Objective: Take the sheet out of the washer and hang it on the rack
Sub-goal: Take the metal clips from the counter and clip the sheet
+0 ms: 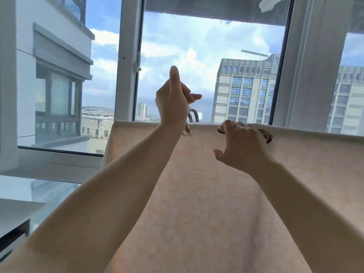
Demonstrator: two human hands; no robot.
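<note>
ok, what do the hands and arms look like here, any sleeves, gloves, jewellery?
Both arms are bare from wrist to the frame edge: no sleeves in view. The left hand and right hand are ungloved, with no watch, bracelet or rings visible from this side. Nails look short and unpainted where they show. No markings or bandages visible.

A pale patterned sheet (206,194) drapes over the rack's hidden bar across the middle of the frame, a metal clip (266,135) sitting on its top fold at centre right
</note>
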